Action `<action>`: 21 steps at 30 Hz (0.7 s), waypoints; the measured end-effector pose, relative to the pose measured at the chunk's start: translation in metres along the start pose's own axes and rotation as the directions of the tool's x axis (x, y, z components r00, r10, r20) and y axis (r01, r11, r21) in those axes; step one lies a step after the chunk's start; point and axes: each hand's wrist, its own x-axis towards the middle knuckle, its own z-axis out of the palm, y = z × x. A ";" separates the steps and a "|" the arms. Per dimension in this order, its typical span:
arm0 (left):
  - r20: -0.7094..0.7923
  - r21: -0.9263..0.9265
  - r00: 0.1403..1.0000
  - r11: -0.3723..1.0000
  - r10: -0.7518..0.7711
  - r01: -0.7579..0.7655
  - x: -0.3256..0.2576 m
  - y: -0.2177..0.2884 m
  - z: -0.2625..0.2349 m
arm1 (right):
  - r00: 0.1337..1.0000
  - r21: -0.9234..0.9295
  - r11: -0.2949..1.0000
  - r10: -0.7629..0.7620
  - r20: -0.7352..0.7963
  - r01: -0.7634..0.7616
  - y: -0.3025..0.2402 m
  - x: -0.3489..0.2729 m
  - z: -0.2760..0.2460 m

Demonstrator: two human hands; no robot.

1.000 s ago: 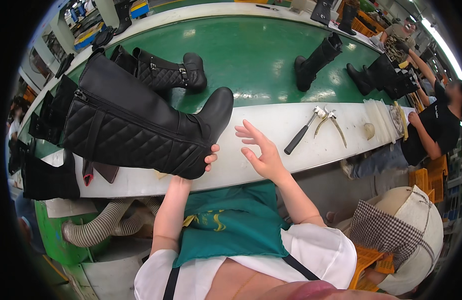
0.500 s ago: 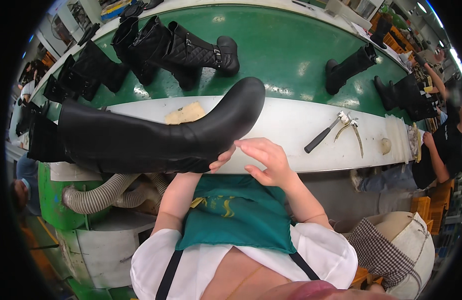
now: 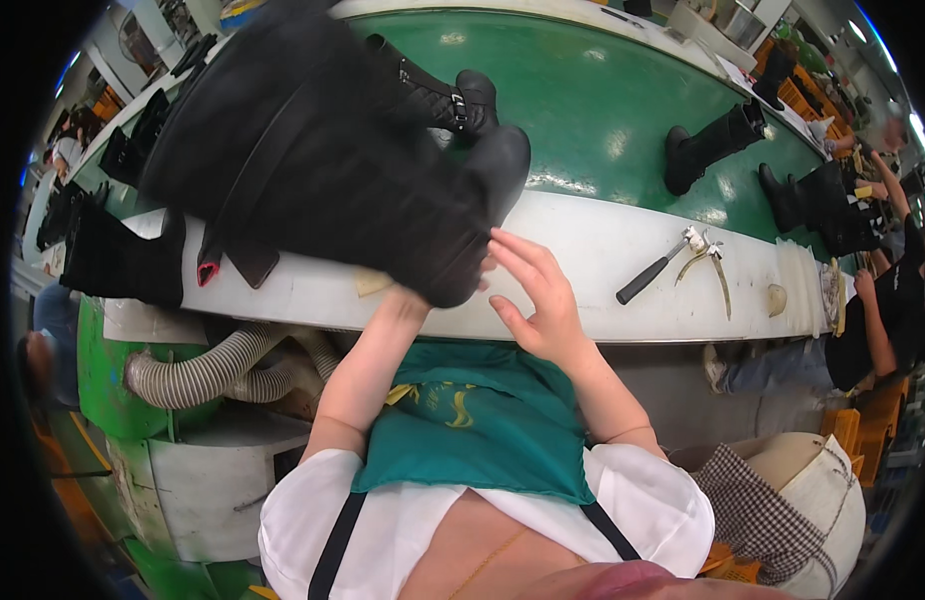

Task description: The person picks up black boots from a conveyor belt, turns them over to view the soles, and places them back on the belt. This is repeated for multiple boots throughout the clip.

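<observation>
A tall black boot [image 3: 328,170] hangs over the white bench [image 3: 583,260], its wide shaft tilted up to the far left and its toe pointing away. My left hand [image 3: 487,268] is closed round the foot end from below; most of it is hidden behind the boot, with only fingertips and the wrist showing. My right hand [image 3: 545,308] is open beside the heel and ankle, fingers spread, the upper fingertips at the leather. A loose flap with a red edge [image 3: 210,270] hangs from the shaft. The boot is partly blurred.
A black-handled hammer [image 3: 655,268] and pincers [image 3: 718,270] lie to the right, near a small pale lump [image 3: 776,299]. Another black boot [image 3: 123,258] lies at left. A tan block [image 3: 371,282] is partly covered. More boots [image 3: 713,147] stand on the green table [image 3: 583,90].
The boot has turned from lying sideways to tilting up and away, its shaft now far left and higher. My left hand turned with it; my right hand rose slightly.
</observation>
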 end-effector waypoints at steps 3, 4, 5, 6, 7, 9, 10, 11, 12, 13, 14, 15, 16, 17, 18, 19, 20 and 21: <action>0.114 -0.607 0.968 0.755 -0.225 0.247 0.018 0.012 0.020 | 0.994 -0.015 0.994 0.111 0.010 -0.111 0.000 0.001 -0.005; 0.085 -0.618 0.953 0.735 -0.289 0.278 0.022 0.016 0.027 | 0.990 0.025 0.989 0.143 0.003 -0.143 0.007 -0.001 -0.007; 0.213 -0.671 0.942 0.662 -0.260 0.334 0.029 0.012 0.026 | 0.984 0.066 0.982 0.176 -0.006 -0.175 0.015 -0.003 -0.007; 0.175 -0.676 0.940 0.659 -0.292 0.330 0.030 0.008 0.028 | 0.978 0.106 0.973 0.209 -0.013 -0.207 0.021 -0.006 -0.009; 0.138 -0.681 0.936 0.655 -0.324 0.327 0.031 0.004 0.033 | 0.964 0.204 0.943 0.267 0.009 -0.263 0.023 -0.009 -0.012; 0.157 -0.694 0.926 0.628 -0.344 0.351 0.032 -0.003 0.031 | 0.942 0.328 0.892 0.334 -0.018 -0.310 0.024 -0.010 -0.013; 0.143 -0.697 0.929 0.631 -0.341 0.339 0.032 -0.004 0.032 | 0.929 0.387 0.861 0.369 -0.029 -0.329 0.024 -0.011 -0.015; 0.129 -0.698 0.930 0.635 -0.343 0.331 0.032 -0.005 0.033 | 0.927 0.385 0.858 0.374 -0.019 -0.339 0.028 -0.012 -0.018; 0.114 -0.698 0.932 0.639 -0.345 0.322 0.031 -0.005 0.035 | 0.920 0.417 0.841 0.390 -0.024 -0.346 0.029 -0.011 -0.020; 0.077 -0.647 0.943 0.703 -0.324 0.294 0.030 -0.004 0.038 | 0.913 0.448 0.822 0.406 -0.028 -0.352 0.030 -0.010 -0.021; 0.044 -0.590 0.954 0.763 -0.297 0.265 0.028 0.000 0.040 | 0.907 0.477 0.804 0.420 -0.033 -0.355 0.031 -0.008 -0.022; 0.012 -0.528 0.963 0.817 -0.268 0.234 0.028 0.001 0.042 | 0.900 0.535 0.766 0.435 -0.026 -0.355 0.033 -0.007 -0.022; -0.097 -0.373 0.978 0.918 -0.185 0.137 0.029 -0.005 0.040 | 0.891 0.600 0.725 0.452 -0.046 -0.337 0.032 -0.006 -0.020; -0.188 -0.196 0.979 0.980 -0.080 0.043 0.032 -0.013 0.037 | 0.869 0.593 0.715 0.492 -0.050 -0.371 0.040 -0.011 -0.020; -0.255 -0.006 0.966 0.999 0.038 -0.041 0.034 -0.020 0.035 | 0.845 0.585 0.703 0.532 -0.057 -0.404 0.054 -0.020 -0.019; -0.257 0.289 0.960 0.957 0.109 -0.032 0.032 -0.021 0.029 | 0.782 0.612 0.661 0.614 -0.107 -0.435 0.064 -0.028 -0.015; -0.221 0.312 0.968 0.949 0.119 -0.045 0.028 -0.010 0.034 | 0.634 0.818 0.393 0.772 -0.046 -0.420 0.071 -0.032 -0.012; -0.189 0.333 0.974 0.941 0.129 -0.060 0.019 0.011 0.046 | 0.604 0.897 0.269 0.797 -0.002 -0.352 0.082 -0.036 -0.013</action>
